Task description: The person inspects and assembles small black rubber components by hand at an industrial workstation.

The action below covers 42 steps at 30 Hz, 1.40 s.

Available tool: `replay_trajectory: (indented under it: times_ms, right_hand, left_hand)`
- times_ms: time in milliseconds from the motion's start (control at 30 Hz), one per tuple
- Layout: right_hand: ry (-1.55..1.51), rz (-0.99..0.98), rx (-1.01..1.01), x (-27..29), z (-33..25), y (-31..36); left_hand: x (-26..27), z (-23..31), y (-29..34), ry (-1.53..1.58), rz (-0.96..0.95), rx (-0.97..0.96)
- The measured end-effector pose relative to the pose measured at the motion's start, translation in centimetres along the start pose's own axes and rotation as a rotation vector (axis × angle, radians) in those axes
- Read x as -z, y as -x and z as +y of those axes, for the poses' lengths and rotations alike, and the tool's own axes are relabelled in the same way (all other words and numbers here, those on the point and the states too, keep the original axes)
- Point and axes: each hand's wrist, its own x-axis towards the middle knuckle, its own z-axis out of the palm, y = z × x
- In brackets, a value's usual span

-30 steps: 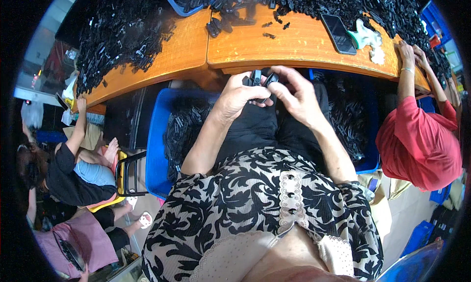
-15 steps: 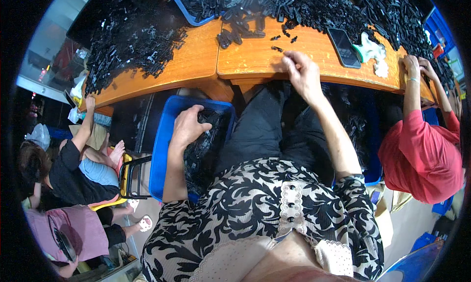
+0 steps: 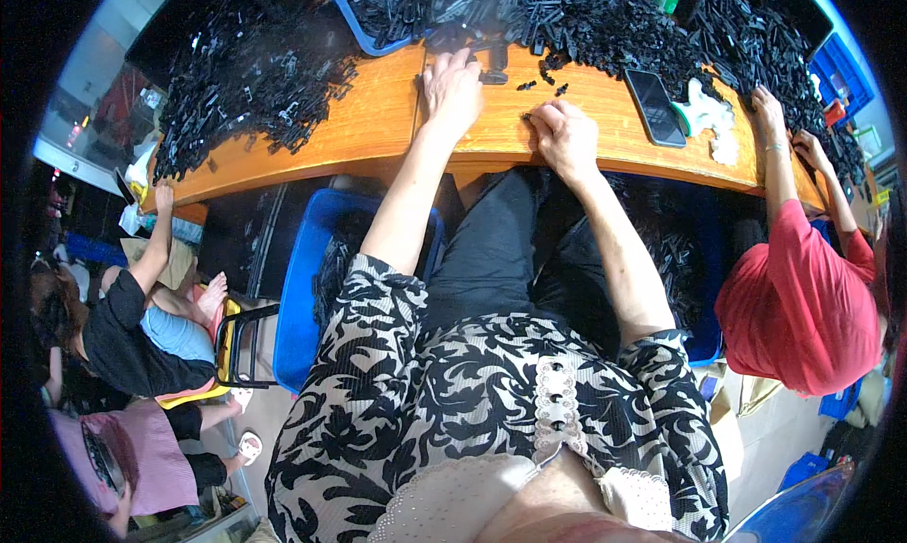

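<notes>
The right hand [image 3: 568, 139] pinches a small black piece [image 3: 527, 116] between thumb and fingertips, at the tabletop [image 3: 505, 127]. Just beyond that pinch lie loose black bits [image 3: 547, 73]; to its right, well apart, are a phone [image 3: 655, 109] and a white glove [image 3: 706, 110]. Left of the pinch and farther out, the left hand [image 3: 453, 92] reaches its fingers to larger black parts [image 3: 493, 69]; I cannot tell whether they close on one. Nearer the body, left of both hands, stands a blue bin [image 3: 300, 297].
</notes>
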Motion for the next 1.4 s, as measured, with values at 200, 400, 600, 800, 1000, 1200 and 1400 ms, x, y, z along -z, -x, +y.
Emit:
replay_trajectory:
  times_ms: [200, 400, 600, 800, 1000, 1200, 1400]
  right_hand:
    - [-0.260, 0.148, -0.064, 1.2, -0.5, 2.4]
    - [-0.790, 0.074, -0.495, 4.8, -3.3, 5.5]
    - [-0.376, 0.113, 0.186, 9.2, -7.7, 5.4]
    - [-0.329, 0.109, 0.231, 10.3, -9.2, 6.2]
    - [-0.282, 0.122, 0.313, 10.5, -9.5, 6.1]
    - [-0.139, 0.097, 0.363, 9.4, -9.7, 6.9]
    - [0.051, 0.017, 0.456, 6.9, -10.1, 8.7]
  left_hand:
    - [1.3, 1.2, 2.8, 0.052, 0.084, -0.068]
    - [8.0, 6.1, 7.3, 0.664, -0.112, 0.090]
    - [9.6, 7.2, 10.8, 1.225, -0.362, 0.330]
    - [9.7, 7.5, 11.6, 1.722, -0.356, 0.459]
    - [8.5, 8.6, 12.5, 2.148, -0.323, 0.532]
    - [9.1, 10.9, 12.8, 2.280, -0.247, 0.680]
    - [8.5, 9.7, 13.6, 2.049, -0.259, 0.908]
